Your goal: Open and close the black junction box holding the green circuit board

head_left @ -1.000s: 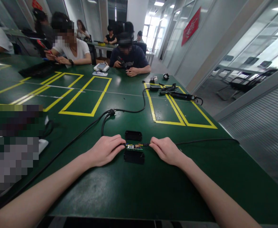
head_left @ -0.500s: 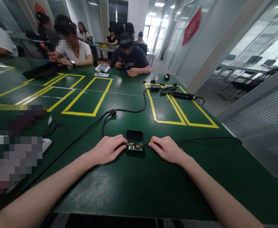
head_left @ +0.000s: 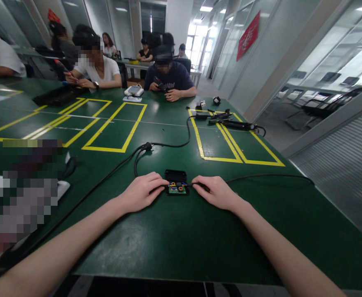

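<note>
A small green circuit board [head_left: 175,190] with copper coils sits at the lower black case half [head_left: 182,194], directly between my hands. The other black case half [head_left: 175,175] lies just behind it. My left hand [head_left: 145,190] pinches the black cable where it meets the board's left end. At the right end, my right hand [head_left: 214,192] pinches the other black cable [head_left: 261,176], which runs off to the right. Thin yellow and blue wires show at both ends of the board. My fingertips partly hide the cable ends.
A black cable with a plug [head_left: 147,146] crosses the green table [head_left: 131,247]. Black tools [head_left: 236,124] lie at the back right by yellow tape outlines. A white device [head_left: 133,90] stands farther back. Co-workers sit opposite, one in a dark shirt [head_left: 183,78]. Blurred items occupy the left.
The circuit board has tipped from facing me to lying flatter over the lower case half, close against the rear half. Both hands keep their pinch on the cables.
</note>
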The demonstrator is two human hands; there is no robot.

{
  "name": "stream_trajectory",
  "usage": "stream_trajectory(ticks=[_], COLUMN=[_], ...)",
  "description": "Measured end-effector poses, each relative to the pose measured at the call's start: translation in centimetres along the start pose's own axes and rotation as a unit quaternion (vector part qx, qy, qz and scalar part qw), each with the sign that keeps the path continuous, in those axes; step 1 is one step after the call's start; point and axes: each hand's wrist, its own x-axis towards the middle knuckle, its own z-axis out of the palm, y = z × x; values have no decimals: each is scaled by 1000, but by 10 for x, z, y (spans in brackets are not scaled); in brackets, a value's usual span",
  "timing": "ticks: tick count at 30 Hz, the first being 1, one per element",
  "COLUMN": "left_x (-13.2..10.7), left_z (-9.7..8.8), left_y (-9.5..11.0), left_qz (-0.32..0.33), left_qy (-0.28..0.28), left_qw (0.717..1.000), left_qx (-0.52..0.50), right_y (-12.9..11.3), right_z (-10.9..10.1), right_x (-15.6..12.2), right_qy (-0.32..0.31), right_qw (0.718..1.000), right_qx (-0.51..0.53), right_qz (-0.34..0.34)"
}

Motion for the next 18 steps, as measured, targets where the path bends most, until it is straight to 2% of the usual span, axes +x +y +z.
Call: stream_trajectory(ticks=[11, 18], left_x=[0, 2], left_z=[2, 6], left_y=[-1, -2], left_qz=[-2, -16], left_qy=[2, 30], left_qw=[1000, 998], left_qx=[6, 43], right_y=[1, -1], right_z=[2, 6], right_x=[1, 2], right_qy=[21, 74], right_qw=[999, 993], right_qx=[30, 52], right_qz=[-34, -78])
